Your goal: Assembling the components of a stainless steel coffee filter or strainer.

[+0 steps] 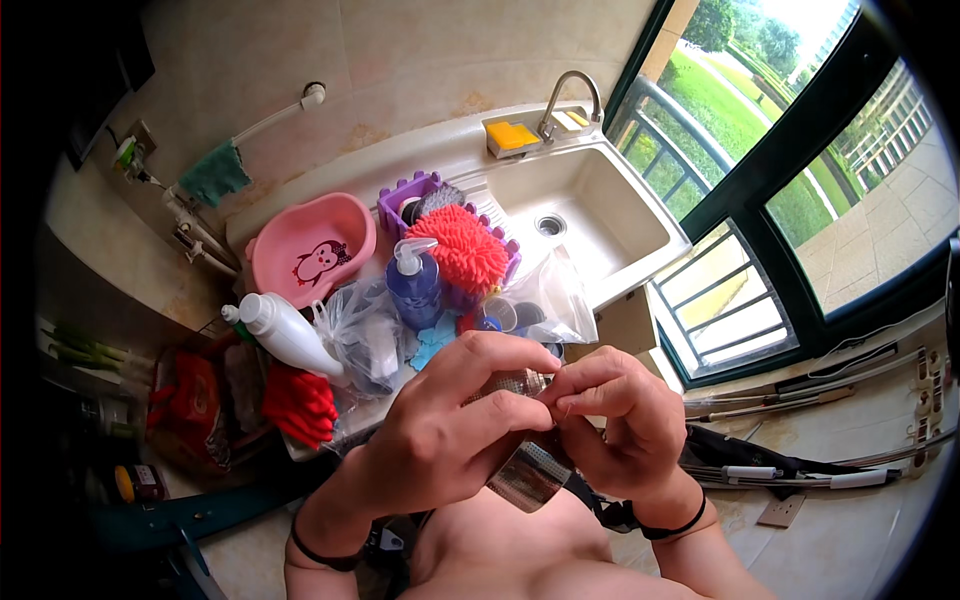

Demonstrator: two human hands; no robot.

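Observation:
My left hand [440, 425] wraps its fingers round a shiny, dotted, brownish-silver piece [532, 470], which looks like a perforated metal strip or sleeve; its exact kind cannot be made out. Held up in front of my body, it shows partly between my fingers and below them. At its right side my right hand [625, 420] pinches the piece's edge with thumb and forefinger, close against the left fingertips. Part of the piece is hidden behind the fingers of both hands. Each wrist wears a thin black band.
Beyond my hands, a sink [610, 205] has a curved faucet [572, 90]. On its counter stand a pink basin [290, 225], a purple basket [392, 205], a red shaggy cleaning mitt [460, 248], a blue pump bottle [413, 290], a white bottle [290, 335] and plastic bags [360, 325]. Red gloves [302, 402] lie left.

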